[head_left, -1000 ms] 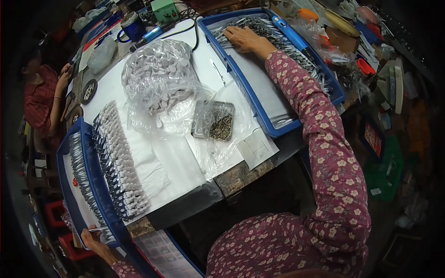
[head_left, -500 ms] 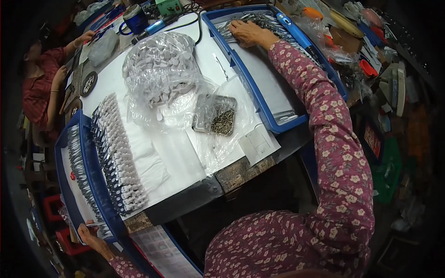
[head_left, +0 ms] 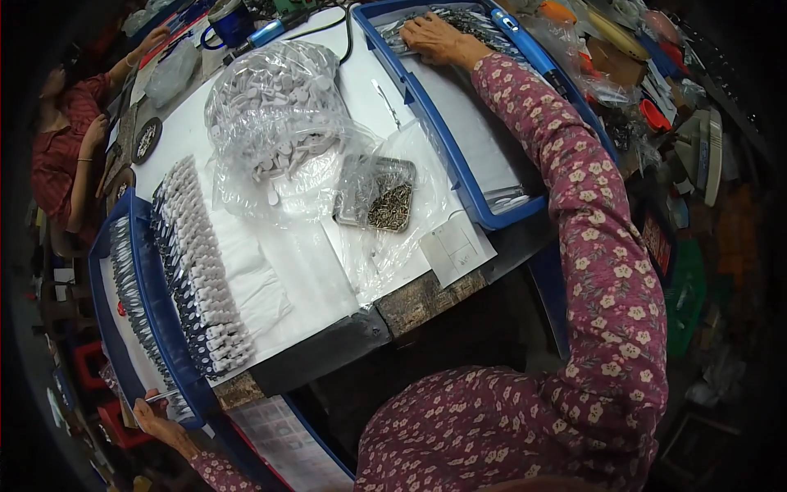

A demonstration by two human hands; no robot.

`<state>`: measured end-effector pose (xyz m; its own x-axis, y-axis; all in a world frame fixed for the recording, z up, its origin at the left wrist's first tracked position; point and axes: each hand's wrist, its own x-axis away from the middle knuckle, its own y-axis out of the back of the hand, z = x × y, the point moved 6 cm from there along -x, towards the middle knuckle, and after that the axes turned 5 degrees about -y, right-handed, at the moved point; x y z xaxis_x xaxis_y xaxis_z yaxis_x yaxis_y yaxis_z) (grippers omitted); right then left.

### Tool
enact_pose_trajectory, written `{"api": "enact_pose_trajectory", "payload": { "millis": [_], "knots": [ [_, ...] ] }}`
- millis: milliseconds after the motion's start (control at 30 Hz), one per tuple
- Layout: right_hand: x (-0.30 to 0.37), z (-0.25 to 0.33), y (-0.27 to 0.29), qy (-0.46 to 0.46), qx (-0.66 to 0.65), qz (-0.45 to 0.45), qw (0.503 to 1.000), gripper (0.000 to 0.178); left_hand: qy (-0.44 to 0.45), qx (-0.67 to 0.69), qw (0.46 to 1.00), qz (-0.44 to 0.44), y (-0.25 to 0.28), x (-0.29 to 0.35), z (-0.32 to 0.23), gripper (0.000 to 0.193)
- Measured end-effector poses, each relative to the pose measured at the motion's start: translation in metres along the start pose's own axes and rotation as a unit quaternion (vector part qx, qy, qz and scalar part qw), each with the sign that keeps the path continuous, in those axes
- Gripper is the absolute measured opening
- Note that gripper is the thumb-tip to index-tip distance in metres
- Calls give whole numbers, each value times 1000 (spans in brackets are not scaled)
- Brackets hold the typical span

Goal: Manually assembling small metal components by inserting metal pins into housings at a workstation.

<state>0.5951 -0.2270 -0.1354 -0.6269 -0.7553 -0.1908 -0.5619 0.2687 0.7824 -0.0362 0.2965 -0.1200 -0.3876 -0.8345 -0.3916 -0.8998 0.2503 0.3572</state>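
Blue mug, crumpled clear bag, round dark dish, red-shirted co-worker

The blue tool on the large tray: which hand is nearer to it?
Right. The right hand is in the large tray, left of the tool; the left hand is far away, at the near end of the smaller tray.

Here's the right arm, stretched long from a bent elbow at four o'clock to twelve, right grip palm down, fingers curved and pointing toward ten! Over at eight, the left grip, fingers bent and pinched in, its forearm slanting from seven. Torso at six.
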Motion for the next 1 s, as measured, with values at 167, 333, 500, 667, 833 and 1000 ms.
{"api": "enact_pose_trajectory", "payload": {
  "millis": [167, 333, 500, 667, 833, 1000],
  "knots": [
    [1, 0, 11, 2, 24, -6, 1000, 30, 30, -34, 999, 22, -9, 0, 4, 32],
    [-1, 1, -10, -20, 42, -61, 997, 24, 260, -20, 959, 115, 39, 17, 118, 36],
    [-7, 2, -6, -3, -13, -88, 996, 37, -8, -27, 999, -18, -7, 7, -6, 24],
    [-9, 1, -2, -50, -70, -71, 994, 39, 1, -25, 1000, -10, 0, 4, -8, 28],
    [-6, 2, 2, -42, -49, -77, 995, 36, 16, -2, 999, -35, 3, 4, 1, 26],
    [-1, 1, 3, -26, -77, -85, 993, 35, 4, 38, 998, -56, 4, 4, 6, 24]
  ]
}}
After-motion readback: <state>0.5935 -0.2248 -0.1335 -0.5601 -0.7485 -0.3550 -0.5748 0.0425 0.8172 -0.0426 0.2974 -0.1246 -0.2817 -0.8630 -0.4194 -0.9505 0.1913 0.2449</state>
